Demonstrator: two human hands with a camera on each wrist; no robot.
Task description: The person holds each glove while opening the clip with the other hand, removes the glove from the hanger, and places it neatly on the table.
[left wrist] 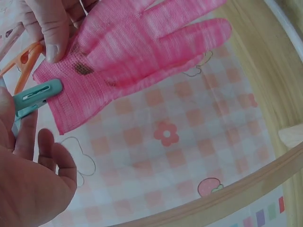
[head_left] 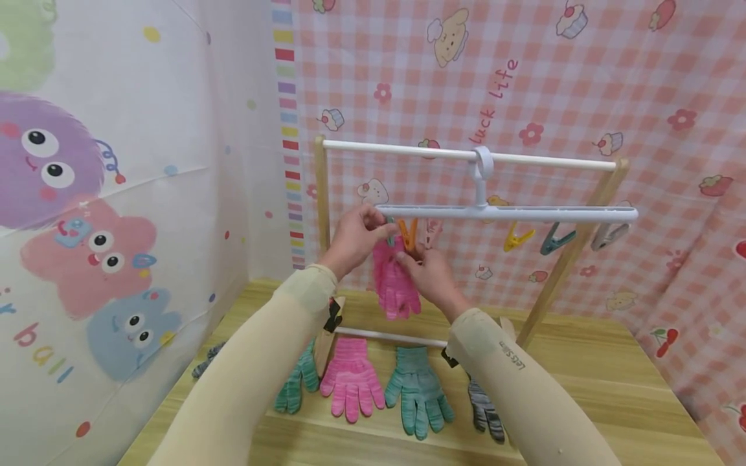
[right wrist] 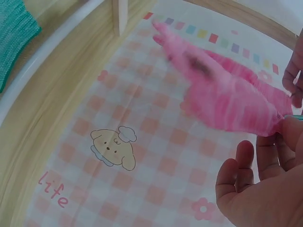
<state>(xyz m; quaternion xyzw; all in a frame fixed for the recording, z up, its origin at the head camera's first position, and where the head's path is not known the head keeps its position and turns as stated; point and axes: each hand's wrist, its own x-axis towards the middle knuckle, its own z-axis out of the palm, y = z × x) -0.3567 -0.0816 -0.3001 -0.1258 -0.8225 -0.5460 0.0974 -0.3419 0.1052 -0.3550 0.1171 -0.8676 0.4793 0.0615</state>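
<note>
A pink knit glove with dark smudges hangs fingers down below the left end of a pale hanger bar. My left hand pinches a green clothespin between thumb and finger; its tip sits on the glove's cuff in the left wrist view. With my right hand I hold the other side of the cuff between thumb and fingers, as the right wrist view also shows. Just beside that hand hang an orange clothespin and a pale pink clothespin.
The hanger hooks over a white rod on a wooden-legged rack. Yellow, teal and grey clothespins hang at right. On the table lie a pink glove, green gloves and grey gloves, partly behind my arms.
</note>
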